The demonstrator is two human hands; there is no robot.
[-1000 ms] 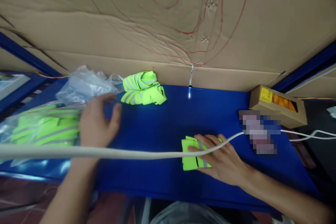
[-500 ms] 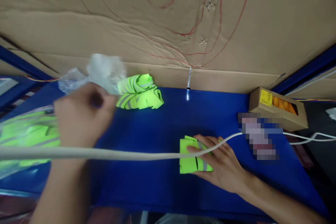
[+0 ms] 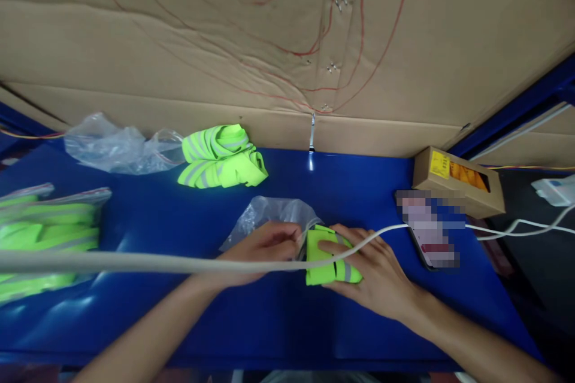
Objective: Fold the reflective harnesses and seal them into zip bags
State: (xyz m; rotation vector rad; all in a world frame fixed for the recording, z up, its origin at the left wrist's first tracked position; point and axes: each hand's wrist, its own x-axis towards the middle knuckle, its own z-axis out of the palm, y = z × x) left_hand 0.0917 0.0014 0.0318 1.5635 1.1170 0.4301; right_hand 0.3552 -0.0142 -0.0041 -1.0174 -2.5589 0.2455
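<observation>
My right hand (image 3: 377, 263) is wrapped round a folded neon-yellow reflective vest (image 3: 321, 254) with grey stripes, held just above or on the blue table. Close to its left edge, my left hand (image 3: 265, 251) pinches a clear plastic bag (image 3: 274, 209), whose opening faces the folded vest. I cannot tell whether the vest's edge is inside the bag. A white cable (image 3: 135, 262) runs across the view in front of both hands. Behind them lie two more rolled neon-yellow vests (image 3: 222, 158), one against the other.
Several clear bags (image 3: 117, 146) lie at the back left. Bagged neon-yellow vests (image 3: 54, 233) are at the left. A phone (image 3: 426, 233) with a blurred screen lies right, before a cardboard box (image 3: 462, 182). A cardboard wall (image 3: 202, 72) rises behind the blue table (image 3: 350, 182).
My left hand has come from the bags at the back left to beside the folded vest, bringing a clear bag. My right hand keeps its hold on the vest.
</observation>
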